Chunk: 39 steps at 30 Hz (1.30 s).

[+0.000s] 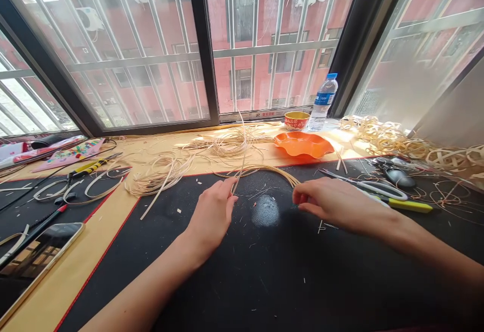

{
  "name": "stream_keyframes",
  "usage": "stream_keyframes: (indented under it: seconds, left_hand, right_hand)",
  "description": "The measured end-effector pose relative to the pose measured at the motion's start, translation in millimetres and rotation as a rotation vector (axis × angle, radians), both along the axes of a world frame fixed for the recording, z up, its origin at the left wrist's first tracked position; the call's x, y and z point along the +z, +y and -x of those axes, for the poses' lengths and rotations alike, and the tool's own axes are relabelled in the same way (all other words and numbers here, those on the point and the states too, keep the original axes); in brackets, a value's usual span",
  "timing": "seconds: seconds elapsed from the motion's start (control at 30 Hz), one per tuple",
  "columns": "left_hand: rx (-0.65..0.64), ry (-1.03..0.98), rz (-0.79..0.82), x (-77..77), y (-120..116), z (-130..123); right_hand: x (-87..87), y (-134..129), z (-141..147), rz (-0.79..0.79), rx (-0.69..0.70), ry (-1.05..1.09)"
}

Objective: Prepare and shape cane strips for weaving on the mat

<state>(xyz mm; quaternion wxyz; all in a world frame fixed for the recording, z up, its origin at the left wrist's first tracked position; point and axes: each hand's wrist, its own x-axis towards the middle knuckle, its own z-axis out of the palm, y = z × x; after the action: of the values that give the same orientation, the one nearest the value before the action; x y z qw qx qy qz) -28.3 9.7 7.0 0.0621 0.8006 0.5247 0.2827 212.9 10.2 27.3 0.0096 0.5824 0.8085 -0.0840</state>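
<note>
A curved bundle of thin tan strips (270, 168) arches over the black mat between my two hands. My left hand (216, 208) is closed on thin strips, one of which rises up towards the window. My right hand (321, 198) has its fingers curled at the right end of the bundle, its fingertips round the strips. Just below the arch, a pale round patch (265, 211) shows on the mat. Loose coils of strips (162, 173) lie left of my left hand, and more coils (234, 143) sit behind the arch.
An orange wavy dish (303, 145), a red tin (296, 120) and a water bottle (323, 102) stand at the back. Scissors (381, 189) and a yellow-handled tool (410, 205) lie to the right, near woven balls (381, 132). A phone (41, 256) and yellow pliers (88, 168) are left.
</note>
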Motion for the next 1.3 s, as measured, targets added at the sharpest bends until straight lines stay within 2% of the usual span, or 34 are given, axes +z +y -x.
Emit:
stream_keyframes:
  seconds: [0.1, 0.23, 0.3, 0.4, 0.43, 0.5, 0.57, 0.63, 0.67, 0.73, 0.77, 0.8, 0.83, 0.9, 1.03, 1.17, 1.3]
  left_hand:
    - [0.022, 0.007, -0.032, 2.4, 2.7, 2.9]
    - [0.062, 0.008, -0.051, 5.9, 4.5, 6.6]
    - [0.071, 0.003, -0.053, 6.5, 4.5, 7.3]
    - [0.054, -0.048, -0.049, 4.8, 4.4, 7.1]
    - [0.038, -0.081, -0.043, 3.6, 4.5, 6.8]
    - [-0.005, -0.163, -0.021, 1.1, 4.7, 5.7]
    - [-0.039, -0.25, 0.025, -0.6, 4.4, 3.8]
    - [-0.052, -0.338, 0.09, -0.4, 3.4, 1.6]
    - [-0.048, -0.386, 0.129, 0.4, 2.8, 0.6]
    - [-0.028, -0.484, 0.218, 3.0, 1.3, -0.7]
    - [-0.016, -0.529, 0.262, 4.4, 0.8, -1.0]
    - [-0.007, -0.566, 0.305, 5.6, 0.4, -1.0]
    - [-0.004, -0.597, 0.345, 6.6, 0.3, -0.8]
    - [-0.011, -0.643, 0.413, 7.6, 0.7, -0.1]
    - [-0.027, -0.718, 0.508, 8.0, 1.8, -0.2]
    - [-0.04, -0.734, 0.557, 9.7, 0.8, -4.3]
    - [-0.021, -0.703, 0.589, 10.3, 0.0, -8.5]
  right_hand:
    - [-5.0, 16.8, 32.9, 0.008, 0.117, 0.191]
    - [-24.8, 34.2, 58.0, -0.006, 0.218, 0.19]
    - [-28.4, 32.4, 61.7, -0.018, 0.219, 0.174]
    - [-18.2, 7.1, 66.3, 0.016, 0.242, 0.201]
    - [-11.9, -6.6, 68.9, 0.095, 0.278, 0.271]
    - [1.5, -35.5, 75.3, 0.366, 0.409, 0.473]
    - [12.1, -55.8, 80.7, 0.58, 0.502, 0.563]
    - [17.4, -57.2, 81.5, 0.642, 0.504, 0.585]
    - [18.1, -49.7, 79.4, 0.612, 0.492, 0.573]
    - [16.3, -21.3, 70.6, 0.387, 0.442, 0.481]
    - [14.1, -3.1, 64.5, 0.227, 0.349, 0.364]
    - [11.1, 15.9, 57.9, 0.041, 0.187, 0.211]
    - [7.4, 34.3, 51.4, -0.064, 0.071, 0.157]
    - [-1.9, 65.2, 40.3, -0.176, -0.059, 0.103]
    - [-23.3, 96.3, 30.1, -0.203, -0.099, 0.073]
    - [-37.1, 103.2, 28.2, -0.226, -0.099, 0.036]
    - [-40.5, 105.8, 26.9, -0.249, -0.057, -0.021]
